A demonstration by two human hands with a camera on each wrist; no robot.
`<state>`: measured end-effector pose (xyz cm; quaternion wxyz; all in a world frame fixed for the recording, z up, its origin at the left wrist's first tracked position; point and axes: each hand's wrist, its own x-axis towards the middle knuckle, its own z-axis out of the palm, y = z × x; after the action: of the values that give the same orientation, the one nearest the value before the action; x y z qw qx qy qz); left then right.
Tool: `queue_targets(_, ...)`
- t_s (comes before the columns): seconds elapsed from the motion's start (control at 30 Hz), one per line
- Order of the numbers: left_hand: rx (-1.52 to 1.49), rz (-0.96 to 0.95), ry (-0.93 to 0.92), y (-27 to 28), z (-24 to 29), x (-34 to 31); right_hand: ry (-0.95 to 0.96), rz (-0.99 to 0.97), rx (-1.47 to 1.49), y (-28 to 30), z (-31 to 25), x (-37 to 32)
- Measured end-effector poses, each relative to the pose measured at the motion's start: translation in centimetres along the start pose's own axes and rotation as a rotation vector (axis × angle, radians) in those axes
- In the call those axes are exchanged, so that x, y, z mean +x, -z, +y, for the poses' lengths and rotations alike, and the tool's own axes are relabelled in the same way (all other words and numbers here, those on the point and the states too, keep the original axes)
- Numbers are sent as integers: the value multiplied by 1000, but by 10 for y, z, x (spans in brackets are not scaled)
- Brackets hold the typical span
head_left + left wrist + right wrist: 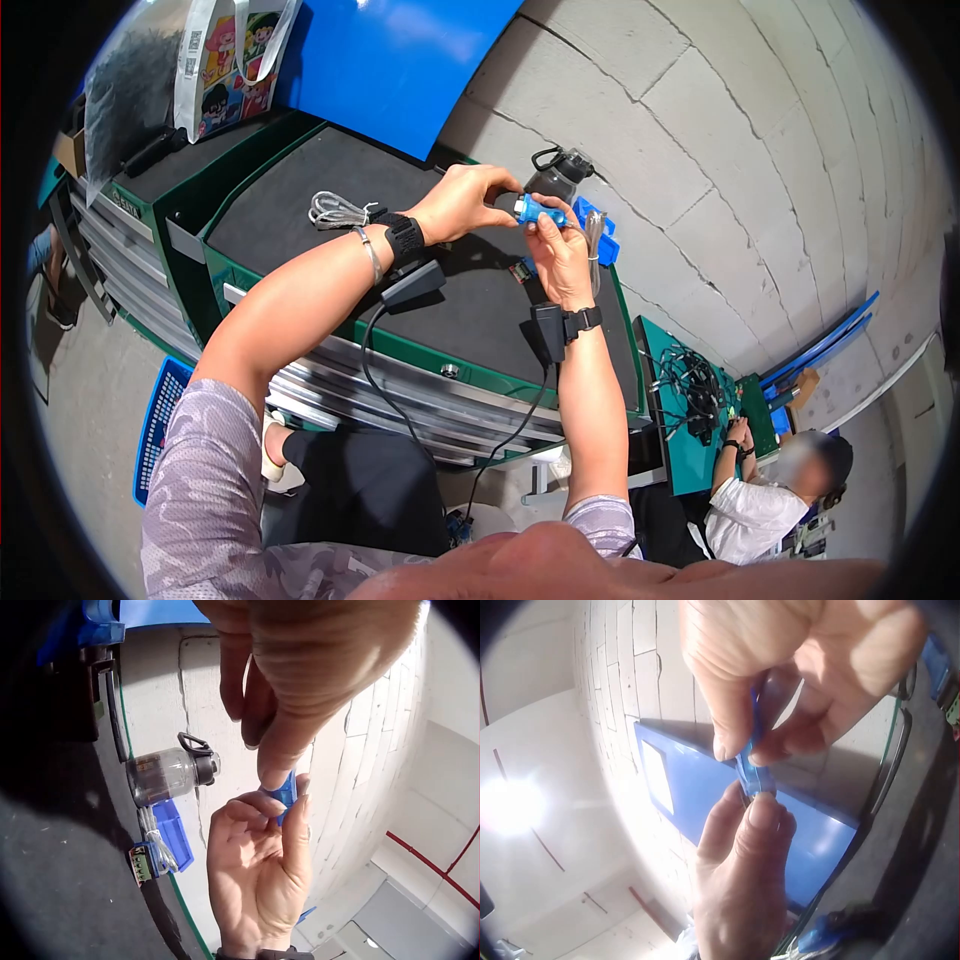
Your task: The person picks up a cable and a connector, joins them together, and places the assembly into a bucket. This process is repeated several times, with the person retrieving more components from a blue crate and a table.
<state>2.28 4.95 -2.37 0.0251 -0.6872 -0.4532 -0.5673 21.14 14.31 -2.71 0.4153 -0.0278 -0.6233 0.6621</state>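
Note:
A translucent blue cable connector (543, 210) with a silvery end is held between both hands above the dark-topped workbench (310, 180). My left hand (468, 205) pinches its silvery end between thumb and fingers. The fingers and thumb of my right hand (562, 255) grip the blue body from the other side. Up close, in the right wrist view, the connector (756, 776) stands between the two sets of fingertips, which cover both its ends. Below the hands, a small circuit board with green terminals (141, 864) lies on the bench top.
Behind the hands stand a clear bottle with black lid (562, 175) and a blue tray (174, 836) with grey cable. Another coiled grey cable (340, 211) lies near the left wrist. A blue panel (390, 60) leans at the back. Someone (770, 500) sits at a green table, right.

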Motion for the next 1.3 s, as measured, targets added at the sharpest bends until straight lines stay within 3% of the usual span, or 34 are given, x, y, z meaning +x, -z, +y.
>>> queue_targets(0.5, 6, 51, -15, -2, -1, 0, 58, 15, -129, -14, -2, -1)
queue_targets(0.7, -138, -128, 267, -3, 4, -2, 35, 135, -200, -8, 10, 2)
queue_targets(0.77, -339, -366, 483, -6, -1, -1, 36, 227, -249, -11, 14, 0)
queue_targets(0.8, -376, -412, 481, -8, -3, -3, 15, 259, -308, -8, 17, 1)
queue_targets(0.9, -618, -364, 625, -10, -10, -4, -19, 269, -359, -7, 19, 1)
queue_targets(0.97, -644, -380, 618, -10, -18, -3, -83, 195, -91, -15, 9, -3)
queue_targets(1.3, -851, -465, 693, -6, -16, -3, 30, 227, -209, -18, 14, -1)
